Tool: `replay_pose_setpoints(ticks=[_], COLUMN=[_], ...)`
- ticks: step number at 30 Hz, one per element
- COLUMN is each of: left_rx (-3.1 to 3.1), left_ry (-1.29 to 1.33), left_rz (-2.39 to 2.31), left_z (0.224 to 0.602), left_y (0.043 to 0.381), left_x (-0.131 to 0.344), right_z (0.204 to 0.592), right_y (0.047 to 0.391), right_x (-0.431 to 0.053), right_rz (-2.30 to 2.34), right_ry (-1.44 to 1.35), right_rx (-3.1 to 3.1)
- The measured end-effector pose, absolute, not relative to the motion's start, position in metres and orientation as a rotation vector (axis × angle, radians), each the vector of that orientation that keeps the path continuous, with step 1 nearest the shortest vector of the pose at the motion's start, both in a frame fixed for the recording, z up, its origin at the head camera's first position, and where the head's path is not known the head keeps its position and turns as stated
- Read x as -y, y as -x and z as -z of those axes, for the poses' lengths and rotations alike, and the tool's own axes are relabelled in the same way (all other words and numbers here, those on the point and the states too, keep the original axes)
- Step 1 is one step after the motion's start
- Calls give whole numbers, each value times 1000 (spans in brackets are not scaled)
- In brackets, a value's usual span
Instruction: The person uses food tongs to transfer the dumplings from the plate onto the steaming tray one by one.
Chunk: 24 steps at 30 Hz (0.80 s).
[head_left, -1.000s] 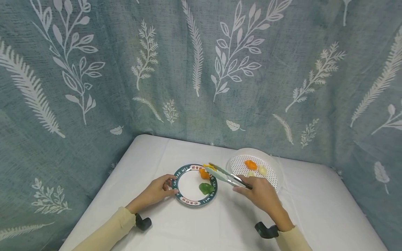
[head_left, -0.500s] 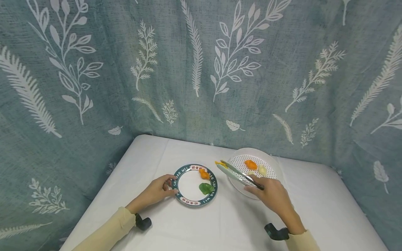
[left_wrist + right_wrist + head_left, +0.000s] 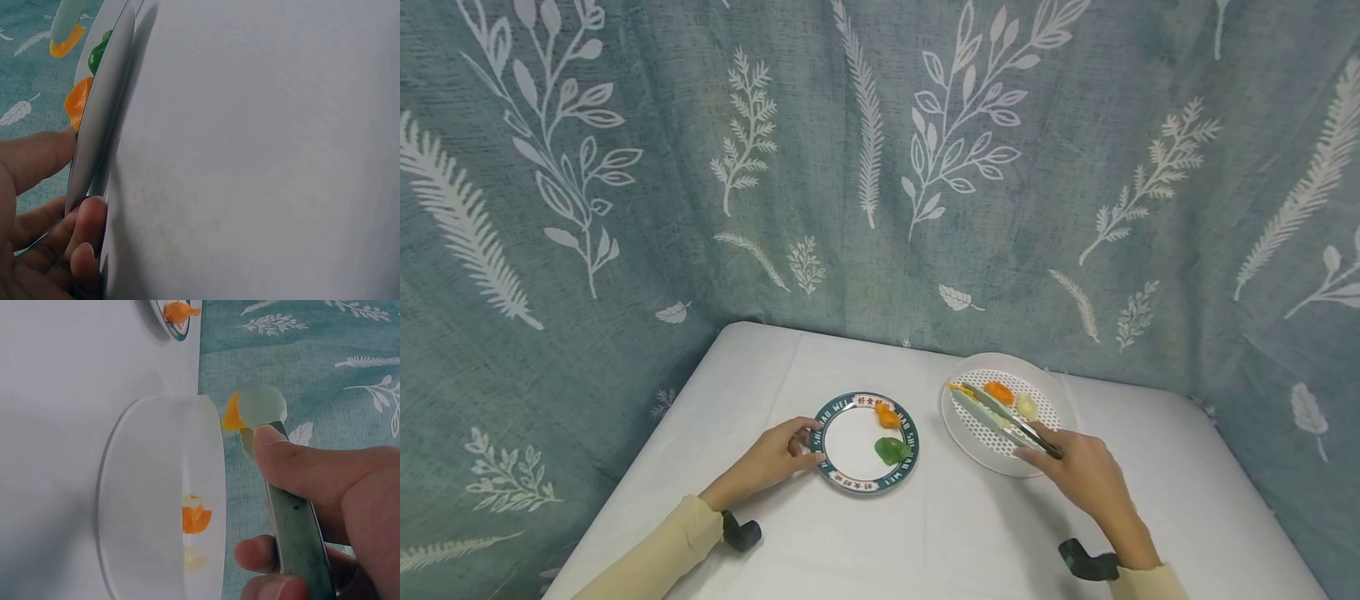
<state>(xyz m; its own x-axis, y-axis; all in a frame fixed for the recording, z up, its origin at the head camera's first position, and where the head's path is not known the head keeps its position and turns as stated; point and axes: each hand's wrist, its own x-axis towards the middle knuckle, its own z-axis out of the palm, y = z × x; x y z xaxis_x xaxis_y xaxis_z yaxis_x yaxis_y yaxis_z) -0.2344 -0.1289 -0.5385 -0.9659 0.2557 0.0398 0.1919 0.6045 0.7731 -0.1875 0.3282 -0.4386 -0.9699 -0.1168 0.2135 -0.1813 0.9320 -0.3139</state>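
My left hand [image 3: 778, 454] pinches the left rim of a round plate [image 3: 850, 450] with a green lettered border. In the left wrist view the thumb [image 3: 37, 159] lies over the rim and fingertips curl underneath. An orange pepper-like piece [image 3: 887, 416] and a green one [image 3: 892, 451] lie on the plate's right side. My right hand [image 3: 1086, 475] grips tongs [image 3: 992, 404] with pale green tips, which hold a yellow piece [image 3: 232, 414] over the white perforated basket [image 3: 952, 437]. Inside the basket are an orange piece [image 3: 998, 392] and a pale yellow piece [image 3: 1026, 406]; the tongs partly cover its floor.
Both containers stand on a table with a white cloth [image 3: 880, 542], the basket right of the plate with a gap between them. A teal leaf-patterned curtain [image 3: 850, 167] borders the table behind and at the sides. Each wrist carries a black camera mount [image 3: 741, 533].
My right hand has carried the tongs and the yellow piece rightward, from above the plate to above the basket. The left hand and the plate have stayed put.
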Motion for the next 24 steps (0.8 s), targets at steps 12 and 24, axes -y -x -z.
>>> replay_pose_setpoints(ticks=[12,24], left_rx=[-2724,-2713], left_ry=[-379,-395], left_rz=[-1345,-1351], left_z=[537,535], left_y=[232,229], left_x=[130,131], right_z=[450,454], right_y=[181,179], right_x=[-341,-351], right_rz=[-463,-427], right_ry=[-159,-118], right_rx=[2952,3008])
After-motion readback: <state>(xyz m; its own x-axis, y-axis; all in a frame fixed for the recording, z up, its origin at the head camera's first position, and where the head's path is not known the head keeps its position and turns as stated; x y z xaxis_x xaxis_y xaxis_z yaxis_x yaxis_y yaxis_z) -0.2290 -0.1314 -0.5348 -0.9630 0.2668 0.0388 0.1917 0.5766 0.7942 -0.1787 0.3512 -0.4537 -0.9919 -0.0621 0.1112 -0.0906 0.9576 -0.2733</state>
